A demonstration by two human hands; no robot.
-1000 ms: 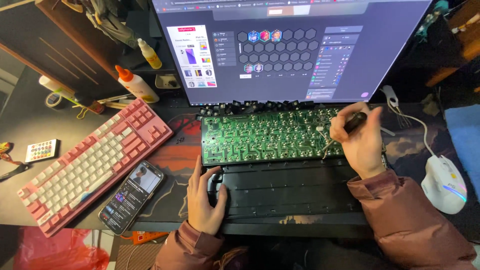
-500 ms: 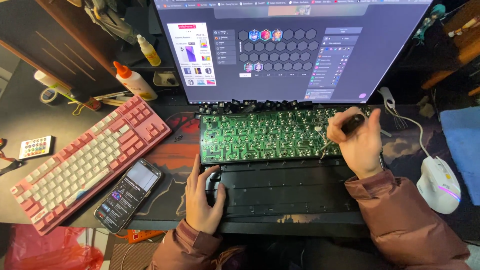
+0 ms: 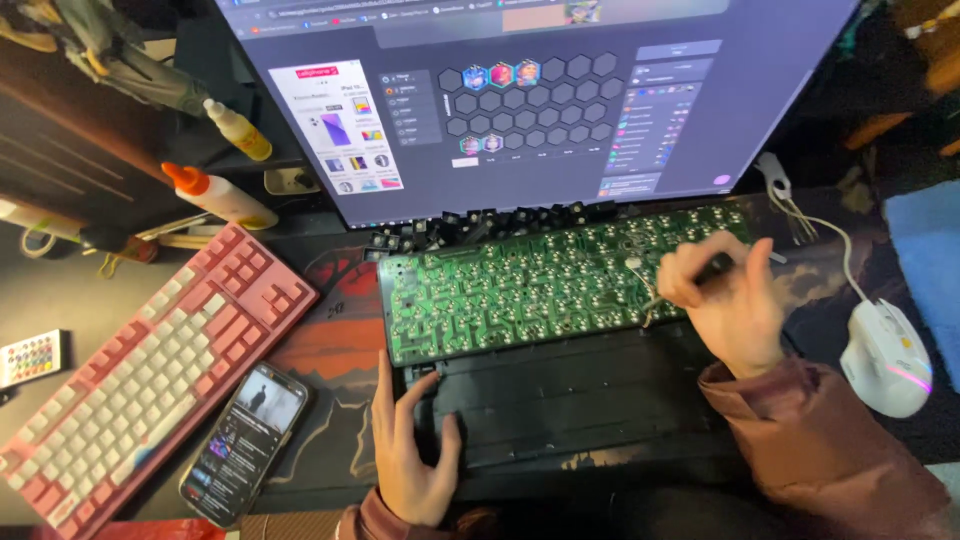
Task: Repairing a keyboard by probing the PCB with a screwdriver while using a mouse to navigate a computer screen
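Note:
A green keyboard circuit board (image 3: 520, 290) lies solder side up over a black keyboard case (image 3: 590, 400). My right hand (image 3: 725, 300) grips a thin dark-handled tool (image 3: 712, 268) whose tip rests on the board's right part. My left hand (image 3: 410, 450) lies flat with fingers spread on the case's front left corner, holding nothing. A row of loose black key switches (image 3: 480, 225) sits along the board's far edge.
A large lit monitor (image 3: 540, 90) stands behind the board. A pink and white keyboard (image 3: 140, 370) and a lit phone (image 3: 245, 440) lie at left. Two glue bottles (image 3: 215, 195) stand at back left. A white mouse (image 3: 885, 360) is at right.
My right hand has shifted a little on the board with the tool. The left hand stays on the case. The view has moved slightly.

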